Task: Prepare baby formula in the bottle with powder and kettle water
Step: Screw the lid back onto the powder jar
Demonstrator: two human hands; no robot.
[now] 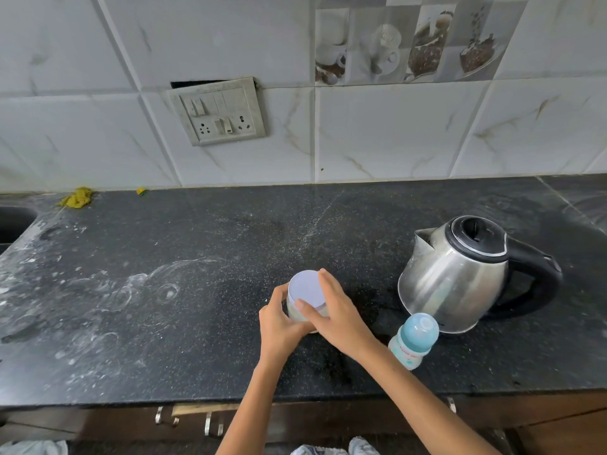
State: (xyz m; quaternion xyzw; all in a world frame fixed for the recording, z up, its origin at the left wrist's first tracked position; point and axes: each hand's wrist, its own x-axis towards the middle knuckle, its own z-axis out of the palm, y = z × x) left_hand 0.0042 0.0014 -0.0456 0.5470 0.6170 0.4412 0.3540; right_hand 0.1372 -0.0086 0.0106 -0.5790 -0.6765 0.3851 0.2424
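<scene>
A small clear powder container with a pale lilac lid (306, 288) stands near the middle of the black counter. My left hand (281, 324) wraps around its body from the left. My right hand (338, 311) grips the lid's rim, thumb in front and fingers over the right side. A baby bottle (413, 339) with a light blue cap stands upright just right of my right forearm. Behind it sits a steel kettle (460, 274) with a black lid and handle, spout facing left.
The black granite counter (197, 257) has white powder smears on its left half. A sink (13, 224) opens at the far left, with a yellow cloth (77, 198) at the wall. A switchboard (218, 113) is on the tiled wall. Drawer handles (207, 421) lie below the front edge.
</scene>
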